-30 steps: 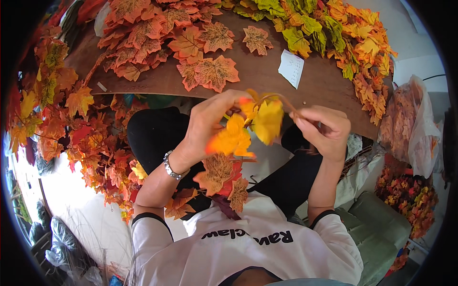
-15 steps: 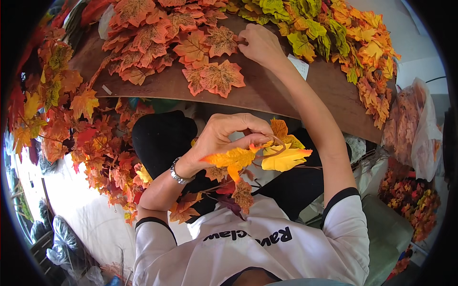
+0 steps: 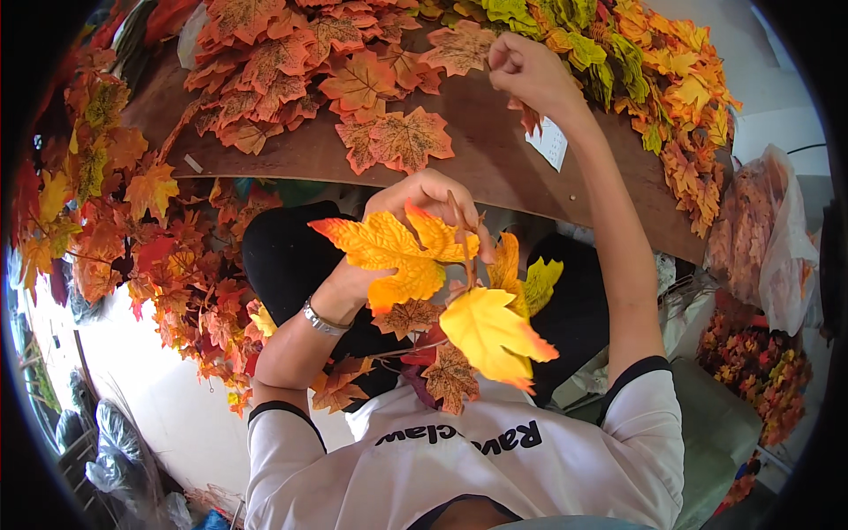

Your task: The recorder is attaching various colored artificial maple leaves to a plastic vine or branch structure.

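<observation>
My left hand point(image 3: 422, 192), with a metal watch point(image 3: 323, 318) on its wrist, is closed round the brown stem point(image 3: 462, 231) of an artificial maple-leaf garland above my lap. Yellow-orange leaves point(image 3: 389, 252), a bright yellow leaf point(image 3: 490, 334) and darker rust leaves point(image 3: 452, 378) hang from it. Over the table, my right hand point(image 3: 537, 81) pinches an orange speckled artificial leaf point(image 3: 461, 48). Part of another orange leaf point(image 3: 528, 116) shows under that hand; whether it is held too is hidden. Loose orange leaves point(image 3: 412, 139) lie left of my right hand.
The brown table point(image 3: 495, 172) bears heaps of orange leaves point(image 3: 283, 66), green leaves point(image 3: 565, 53) and yellow-orange leaves point(image 3: 685, 97), plus a white paper slip point(image 3: 549, 144). Leaf garlands point(image 3: 190, 291) hang at the left. A plastic bag of leaves point(image 3: 751, 238) stands right.
My right hand has moved right and slightly toward me, drawing an orange leaf off the pile. My left hand has risen a little and turned, so the garland's yellow leaves show more fully.
</observation>
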A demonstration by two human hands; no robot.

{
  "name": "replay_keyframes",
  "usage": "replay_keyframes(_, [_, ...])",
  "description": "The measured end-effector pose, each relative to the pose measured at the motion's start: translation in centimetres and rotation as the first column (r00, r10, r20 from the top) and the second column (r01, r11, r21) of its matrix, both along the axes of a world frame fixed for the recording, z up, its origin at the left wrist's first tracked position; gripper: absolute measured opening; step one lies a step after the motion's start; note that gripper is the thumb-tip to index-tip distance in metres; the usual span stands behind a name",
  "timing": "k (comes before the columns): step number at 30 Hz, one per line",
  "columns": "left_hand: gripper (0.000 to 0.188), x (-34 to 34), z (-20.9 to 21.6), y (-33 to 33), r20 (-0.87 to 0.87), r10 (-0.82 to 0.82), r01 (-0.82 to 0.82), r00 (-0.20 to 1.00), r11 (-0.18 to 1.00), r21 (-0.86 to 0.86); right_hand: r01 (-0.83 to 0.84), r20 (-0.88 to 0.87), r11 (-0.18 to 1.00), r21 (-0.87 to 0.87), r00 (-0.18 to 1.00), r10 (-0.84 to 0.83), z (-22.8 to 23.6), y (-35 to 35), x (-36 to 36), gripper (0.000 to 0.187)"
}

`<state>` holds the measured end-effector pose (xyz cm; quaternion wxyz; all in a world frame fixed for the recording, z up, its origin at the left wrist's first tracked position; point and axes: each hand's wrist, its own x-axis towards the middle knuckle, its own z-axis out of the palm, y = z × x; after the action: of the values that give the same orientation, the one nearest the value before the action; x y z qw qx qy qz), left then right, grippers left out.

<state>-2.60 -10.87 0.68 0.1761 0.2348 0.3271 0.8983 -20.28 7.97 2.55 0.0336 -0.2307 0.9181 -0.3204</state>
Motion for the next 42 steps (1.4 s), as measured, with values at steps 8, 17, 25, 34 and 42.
replay_keyframes(8, [0.03,-1.1,-0.2,0.4,0.003,-0.094,0.094,0.996,0.994,0.06,0.127,0.526,0.715,-0.688,0.766,0.37,2.6,5.0,8.4,0.026])
replay_keyframes(17, [0.017,-0.6,1.0,2.0,0.026,0.075,-0.073,0.997,0.995,-0.072,0.11,0.228,0.611,-0.784,0.966,0.119,1.2,4.6,13.4,0.014])
replay_keyframes(25, [0.017,-0.2,0.1,1.8,-0.124,0.224,-0.255,0.967,0.884,-0.393,0.237,0.219,0.758,-0.608,0.967,-0.128,3.9,5.9,13.3,0.013])
replay_keyframes(34, [0.028,-0.2,-1.2,1.9,0.058,0.105,-0.097,0.993,0.988,-0.119,0.422,0.453,0.193,-0.886,0.877,0.16,0.8,5.7,12.5,0.013])
replay_keyframes(42, [0.057,1.9,-5.0,-1.3,0.295,0.019,0.032,0.955,0.985,-0.169,0.64,0.514,-0.034,-0.768,0.647,0.563,1.0,-0.8,17.0,0.024])
